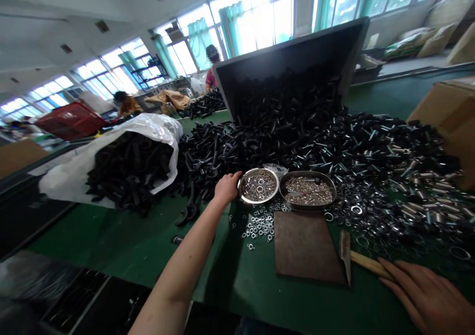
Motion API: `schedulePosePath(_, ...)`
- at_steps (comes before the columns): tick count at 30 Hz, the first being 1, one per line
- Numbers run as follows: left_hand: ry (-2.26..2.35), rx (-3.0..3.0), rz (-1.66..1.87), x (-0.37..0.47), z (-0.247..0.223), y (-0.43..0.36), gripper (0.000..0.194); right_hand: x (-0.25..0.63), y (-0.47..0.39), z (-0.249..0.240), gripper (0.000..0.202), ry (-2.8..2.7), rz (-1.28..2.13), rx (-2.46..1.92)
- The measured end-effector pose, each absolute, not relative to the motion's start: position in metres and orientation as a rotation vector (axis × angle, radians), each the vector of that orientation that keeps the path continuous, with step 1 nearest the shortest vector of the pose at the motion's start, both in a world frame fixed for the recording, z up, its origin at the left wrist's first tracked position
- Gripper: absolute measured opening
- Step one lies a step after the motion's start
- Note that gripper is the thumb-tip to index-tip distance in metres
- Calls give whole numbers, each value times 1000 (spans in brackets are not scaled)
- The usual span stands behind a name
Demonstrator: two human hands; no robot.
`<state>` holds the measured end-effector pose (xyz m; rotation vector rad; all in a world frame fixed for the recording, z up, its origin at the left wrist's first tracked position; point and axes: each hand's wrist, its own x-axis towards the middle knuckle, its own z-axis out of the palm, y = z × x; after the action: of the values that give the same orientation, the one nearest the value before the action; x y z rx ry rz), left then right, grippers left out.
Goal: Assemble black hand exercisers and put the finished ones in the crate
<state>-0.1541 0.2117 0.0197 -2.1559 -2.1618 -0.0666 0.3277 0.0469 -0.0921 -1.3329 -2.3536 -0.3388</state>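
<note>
My left hand is closed at the left rim of a round metal dish of small shiny parts, its fingers on the edge. An oval tin of tiny metal pieces stands against the dish on the right. On the wooden handle of a hammer lies my right hand, fingers stretched out flat. The hammer's head rests at the right edge of a brown square plate. Loose nuts are scattered left of the plate.
Black parts heap behind the dishes, spilling from a tilted grey bin. A white bag of black parts lies left. Springs and a cardboard box are right. Two people sit farther back.
</note>
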Motion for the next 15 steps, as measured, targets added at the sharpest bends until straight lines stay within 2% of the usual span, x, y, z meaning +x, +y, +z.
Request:
schedulePosePath(3, -2149, -2198, -32, -155, 19, 218, 62, 319, 45, -80, 29, -2361, -320, -1416)
schedulePosePath(11, -2154, -2243, -36, -174, 35, 210, 37, 308, 81, -16, 28, -2260, -116, -1549)
schedulePosePath(13, -2312, -2144, -295, -180, 41, 195, 31, 322, 106, -2, 30, -2211, -133, -1739)
schedulePosePath(15, -2645, -1854, -894, -184, 44, 175, 30, 341, 135, 6, 31, -2198, -159, -2050)
